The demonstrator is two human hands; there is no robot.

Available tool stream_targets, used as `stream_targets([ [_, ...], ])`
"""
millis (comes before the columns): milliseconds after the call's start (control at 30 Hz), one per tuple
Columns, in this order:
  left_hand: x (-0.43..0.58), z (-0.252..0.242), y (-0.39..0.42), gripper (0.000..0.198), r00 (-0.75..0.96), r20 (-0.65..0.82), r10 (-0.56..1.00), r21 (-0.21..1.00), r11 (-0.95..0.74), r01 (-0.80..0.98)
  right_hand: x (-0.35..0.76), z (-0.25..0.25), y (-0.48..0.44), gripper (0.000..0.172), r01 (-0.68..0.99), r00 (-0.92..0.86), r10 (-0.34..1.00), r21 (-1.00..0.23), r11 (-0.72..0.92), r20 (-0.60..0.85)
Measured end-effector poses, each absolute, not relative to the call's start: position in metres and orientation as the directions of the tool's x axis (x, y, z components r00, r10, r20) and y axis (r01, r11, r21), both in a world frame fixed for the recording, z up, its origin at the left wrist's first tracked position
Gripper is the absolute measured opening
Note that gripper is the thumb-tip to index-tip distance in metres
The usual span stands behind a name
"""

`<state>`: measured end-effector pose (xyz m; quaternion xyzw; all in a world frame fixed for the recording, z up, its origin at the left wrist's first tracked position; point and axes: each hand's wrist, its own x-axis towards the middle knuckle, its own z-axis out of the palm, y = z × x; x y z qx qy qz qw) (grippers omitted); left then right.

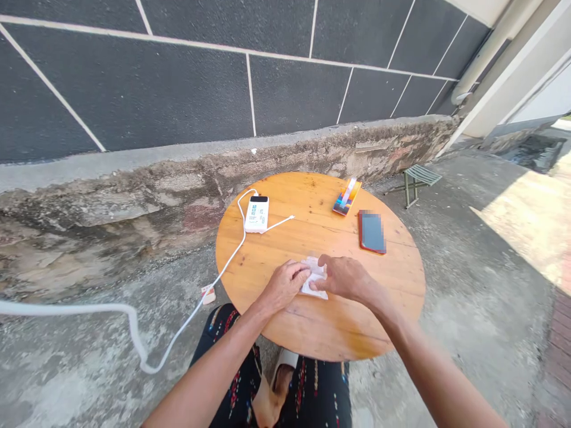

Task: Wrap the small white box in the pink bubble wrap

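A folded white tissue (317, 293) lies near the middle of the round wooden table, partly hidden by my fingers. My left hand (285, 284) is at its left side, fingers curled together and closed on the tissue's edge. From the right, my right hand (345, 278) reaches over the tissue, its thumb touching the surface. Its thumb and forefinger are apart, so that hand is open; the other fingers are bent and partly hidden.
On the wooden table (272, 318) lie a white power bank (257, 215) with white cables (229, 258), a colourful box (349, 196) with a pale strip, and a red-edged phone (372, 232). Behind stand a dark tiled wall (178, 89) and, at right, a folding stool (422, 175).
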<state>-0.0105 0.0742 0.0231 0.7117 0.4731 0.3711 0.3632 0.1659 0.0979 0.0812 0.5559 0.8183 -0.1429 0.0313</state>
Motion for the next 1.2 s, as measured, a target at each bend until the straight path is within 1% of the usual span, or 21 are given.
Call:
stream_targets([
  [100,-0.01,0.029,0.082,0.03,0.299,0.177,0.938,0.838,-0.303,0.454,0.164,0.075,0.076,0.028,0.874,-0.473,0.881,-0.116,0.472,0.027],
  [167,-0.008,0.031,0.086,0.034,0.285,0.171,0.943,0.817,-0.298,0.494,0.163,0.068,0.067,0.025,0.854,-0.501,0.86,-0.105,0.509,0.096],
  [233,-0.005,0.031,0.088,0.033,0.263,0.161,0.951,0.801,-0.281,0.528,0.163,0.06,0.063,0.028,0.856,-0.488,0.864,-0.125,0.502,0.126],
  [300,-0.003,0.029,0.085,0.027,0.209,0.164,0.964,0.803,-0.254,0.539,0.163,0.056,0.063,0.031,0.86,-0.475,0.871,-0.144,0.49,0.129],
  [367,-0.002,0.027,0.074,0.026,0.125,0.213,0.969,0.813,-0.247,0.528,0.162,0.056,0.062,0.031,0.861,-0.478,0.873,-0.141,0.488,0.098],
  [433,-0.004,0.023,0.055,0.033,0.062,0.309,0.949,0.804,-0.296,0.516,0.157,0.058,0.055,0.029,0.863,-0.483,0.872,-0.125,0.489,0.078],
  [500,-0.008,0.02,0.033,0.031,0.078,0.385,0.92,0.77,-0.367,0.522,0.151,0.058,0.044,0.026,0.862,-0.484,0.87,-0.12,0.492,0.093],
  [567,-0.012,0.017,0.014,0.028,0.137,0.433,0.891,0.718,-0.433,0.544,0.146,0.058,0.032,0.026,0.857,-0.484,0.866,-0.135,0.498,0.123],
  [667,-0.015,0.015,0.001,0.024,0.196,0.45,0.871,0.666,-0.474,0.576,0.152,0.057,0.022,0.034,0.822,-0.514,0.848,-0.209,0.53,0.131],
  [733,-0.016,0.016,0.001,0.023,0.209,0.446,0.87,0.651,-0.476,0.591,0.164,0.057,0.027,0.04,0.772,-0.533,0.837,-0.334,0.54,0.121],
  [800,-0.016,0.018,0.003,0.021,0.215,0.442,0.871,0.642,-0.474,0.603,0.179,0.055,0.039,0.037,0.731,-0.48,0.87,-0.497,0.467,0.112],
  [833,-0.015,0.018,0.004,0.021,0.217,0.443,0.87,0.636,-0.476,0.607,0.185,0.053,0.047,0.032,0.727,-0.416,0.904,-0.561,0.396,0.099],
  [867,-0.015,0.019,0.005,0.021,0.217,0.448,0.867,0.631,-0.479,0.61,0.189,0.051,0.055,0.029,0.729,-0.363,0.929,-0.599,0.332,0.073],
  [933,-0.014,0.019,0.005,0.021,0.216,0.458,0.862,0.619,-0.483,0.619,0.192,0.045,0.072,0.027,0.745,-0.326,0.945,-0.612,0.267,0.016],
  [1000,-0.013,0.019,0.004,0.021,0.212,0.461,0.862,0.606,-0.48,0.635,0.187,0.039,0.085,0.023,0.768,-0.341,0.939,-0.589,0.252,-0.043],
  [1067,-0.013,0.021,0.004,0.021,0.208,0.454,0.867,0.594,-0.468,0.654,0.18,0.034,0.092,0.019,0.767,-0.361,0.929,-0.591,0.25,-0.076],
  [1133,-0.014,0.023,0.006,0.02,0.21,0.44,0.873,0.589,-0.456,0.667,0.175,0.029,0.094,0.015,0.724,-0.389,0.92,-0.633,0.273,-0.048],
  [1200,-0.016,0.028,0.01,0.018,0.237,0.407,0.882,0.587,-0.452,0.672,0.173,0.027,0.092,0.012,0.659,-0.412,0.911,-0.682,0.317,0.026],
])
